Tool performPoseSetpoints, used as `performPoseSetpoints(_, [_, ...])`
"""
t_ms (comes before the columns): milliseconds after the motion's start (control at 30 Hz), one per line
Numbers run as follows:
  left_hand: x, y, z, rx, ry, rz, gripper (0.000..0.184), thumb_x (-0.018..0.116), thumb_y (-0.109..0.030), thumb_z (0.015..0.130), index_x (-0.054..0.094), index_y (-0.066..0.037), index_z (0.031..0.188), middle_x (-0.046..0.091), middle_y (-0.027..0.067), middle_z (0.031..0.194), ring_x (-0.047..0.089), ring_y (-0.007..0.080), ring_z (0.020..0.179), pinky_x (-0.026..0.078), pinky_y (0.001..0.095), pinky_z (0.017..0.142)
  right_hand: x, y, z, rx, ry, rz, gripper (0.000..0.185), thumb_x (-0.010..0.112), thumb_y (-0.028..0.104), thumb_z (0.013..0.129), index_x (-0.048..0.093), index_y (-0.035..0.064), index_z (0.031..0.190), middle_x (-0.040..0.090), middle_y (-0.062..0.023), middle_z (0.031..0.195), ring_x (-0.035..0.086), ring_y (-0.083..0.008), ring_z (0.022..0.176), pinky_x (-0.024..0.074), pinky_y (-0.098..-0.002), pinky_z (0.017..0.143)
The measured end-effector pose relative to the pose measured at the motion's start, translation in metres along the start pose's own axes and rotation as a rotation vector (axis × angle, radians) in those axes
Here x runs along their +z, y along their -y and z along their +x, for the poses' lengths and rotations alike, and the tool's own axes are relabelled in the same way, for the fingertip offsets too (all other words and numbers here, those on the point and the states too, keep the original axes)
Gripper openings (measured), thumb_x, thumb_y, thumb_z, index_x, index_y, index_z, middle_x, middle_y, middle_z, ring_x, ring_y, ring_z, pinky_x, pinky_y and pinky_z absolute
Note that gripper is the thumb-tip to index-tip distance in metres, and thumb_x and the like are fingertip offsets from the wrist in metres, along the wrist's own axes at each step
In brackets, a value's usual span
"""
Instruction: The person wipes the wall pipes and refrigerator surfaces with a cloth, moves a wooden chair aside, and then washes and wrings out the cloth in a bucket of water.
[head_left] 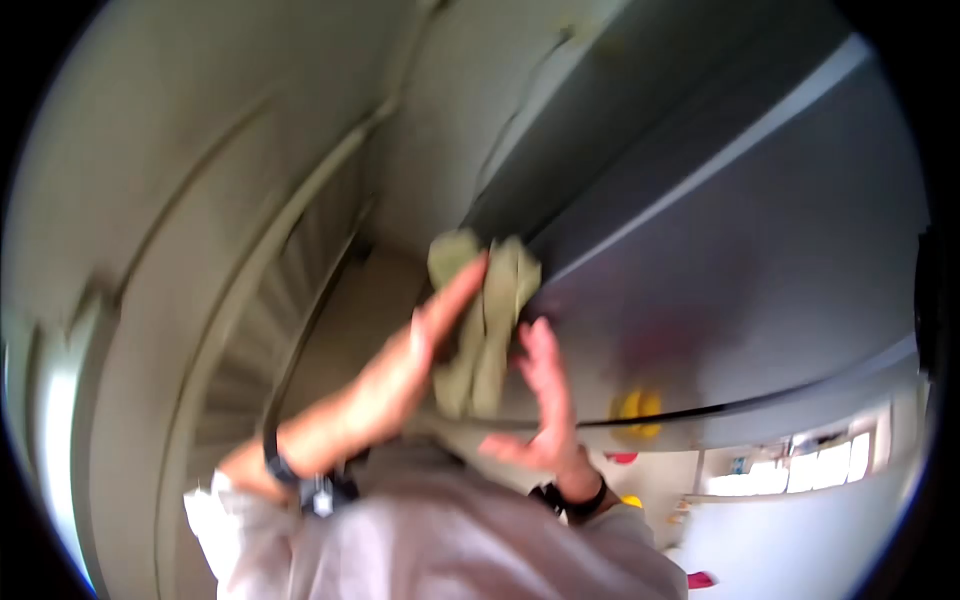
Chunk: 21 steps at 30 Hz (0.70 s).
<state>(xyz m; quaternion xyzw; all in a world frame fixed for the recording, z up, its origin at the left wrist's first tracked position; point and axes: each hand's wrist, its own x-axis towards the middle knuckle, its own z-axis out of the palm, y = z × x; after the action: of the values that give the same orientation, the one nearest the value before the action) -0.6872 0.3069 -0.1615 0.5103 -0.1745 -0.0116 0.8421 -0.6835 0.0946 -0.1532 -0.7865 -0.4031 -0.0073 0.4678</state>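
Observation:
My left hand [400, 365] reaches up across the front of a pale olive item [490, 345], with its fingers stretched out straight. The item has two long parts side by side and broader, rounded far ends. It looks soft, like a pair of gloves, but blur hides its exact kind. Whether the left fingers touch it or only pass in front, I cannot tell. My right hand [545, 400] is just to the right of the item, fingers raised and thumb spread towards the left. Nothing shows in its palm. Dark bands circle both wrists.
A large dark grey panel [700, 260] with a pale stripe fills the right side. Stair-like steps [265, 350] and a curved rail [325, 160] lie to the left. A yellow object [637, 412] and a white surface [790, 540] are at lower right.

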Motion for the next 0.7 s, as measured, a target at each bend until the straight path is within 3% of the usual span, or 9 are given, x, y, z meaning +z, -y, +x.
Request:
performPoseSetpoints(67, [0.018,-0.031,0.02,0.104,0.222,0.007,0.089,0.022,-0.068,0.089,0.005,-0.002,0.146,0.003,0.0164,0.153,0.003,0.0278,0.141,0.006,0.0388,0.113,0.0,0.029,0.042,-0.148,-0.098,-0.284,0.099,0.083,0.032,0.065,0.025,0.0134,0.143,0.015,-0.0277,0.147,0.021,-0.0477,0.134,0.0292,-0.0517,0.104])
performPoseSetpoints(167, [0.042,-0.083,0.043,0.182,0.505,-0.066,0.09,0.029,-0.067,0.088,0.001,-0.005,0.147,-0.003,0.0173,0.153,-0.001,0.0307,0.141,0.005,0.0417,0.113,-0.026,0.063,0.068,-0.441,-0.399,-0.522,0.076,0.081,0.021,0.065,0.045,0.0153,0.131,0.035,-0.0227,0.138,0.037,-0.0422,0.125,0.0377,-0.0512,0.097])
performPoseSetpoints(233, [0.048,-0.117,0.059,0.498,0.665,0.299,0.078,0.052,-0.048,0.089,0.016,-0.009,0.147,0.009,0.0186,0.152,0.014,0.0342,0.14,0.023,0.0438,0.11,-0.07,0.096,0.059,-0.462,-0.407,-0.597,0.056,0.076,0.016,0.066,0.055,0.0132,0.117,0.047,-0.0188,0.126,0.047,-0.0376,0.113,0.0416,-0.0478,0.09])
performPoseSetpoints(300, [0.051,-0.138,0.06,0.597,0.522,0.38,0.065,0.063,-0.029,0.086,0.034,-0.008,0.141,0.027,0.0196,0.147,0.033,0.0351,0.133,0.039,0.042,0.101,-0.112,0.145,0.063,-0.585,-0.6,-0.804,0.039,0.066,0.018,0.073,0.057,0.0125,0.111,0.052,-0.0175,0.118,0.052,-0.0336,0.103,0.0436,-0.0442,0.084])
performPoseSetpoints(333, [0.057,-0.145,0.069,0.723,0.336,0.443,0.06,0.06,-0.032,0.088,0.038,-0.008,0.139,0.034,0.0235,0.142,0.061,0.0298,0.104,0.053,0.0323,0.077,-0.142,0.163,0.071,-0.712,-0.737,-0.908,0.037,0.062,0.017,0.077,0.055,0.0079,0.112,0.053,-0.0178,0.118,0.051,-0.033,0.108,0.0434,-0.0454,0.087])
performPoseSetpoints(433, [0.089,-0.161,0.093,0.864,-0.082,0.905,0.087,0.073,-0.028,0.076,0.023,-0.005,0.143,0.023,0.024,0.147,0.035,0.0384,0.131,0.036,0.0434,0.102,-0.234,0.247,0.13,-0.822,-1.128,-1.071,0.043,0.055,-0.005,0.078,0.049,-0.003,0.121,0.053,-0.0163,0.123,0.05,-0.0295,0.116,0.0348,-0.0368,0.102])
performPoseSetpoints(500, [0.097,-0.143,0.11,0.858,-0.09,0.894,0.103,0.077,-0.033,0.071,0.013,-0.002,0.145,0.017,0.023,0.149,0.019,0.0387,0.137,0.023,0.0452,0.11,-0.264,0.298,0.181,-0.837,-1.091,-1.031,0.037,0.059,0.007,0.085,0.054,0.0061,0.122,0.056,-0.0081,0.122,0.053,-0.0188,0.112,0.0389,-0.0303,0.097])
performPoseSetpoints(600, [0.094,-0.121,0.117,0.809,-0.098,0.944,0.11,0.081,-0.034,0.066,0.011,-0.001,0.145,0.019,0.0227,0.148,0.023,0.0372,0.136,0.025,0.0449,0.109,-0.301,0.334,0.252,-0.657,-0.989,-1.106,0.05,0.063,0.035,0.079,0.051,0.0168,0.124,0.053,-0.0192,0.125,0.052,-0.029,0.116,0.0413,-0.0396,0.097])
performPoseSetpoints(700, [0.112,-0.113,0.134,0.76,-0.111,0.901,0.108,0.081,-0.03,0.066,0.013,-0.001,0.144,0.029,0.0216,0.144,0.036,0.0344,0.129,0.033,0.0428,0.105,-0.337,0.359,0.304,-0.476,-0.87,-1.171,0.05,0.061,0.04,0.078,0.054,0.0157,0.121,0.062,-0.016,0.113,0.058,-0.0313,0.107,0.0442,-0.0375,0.092])
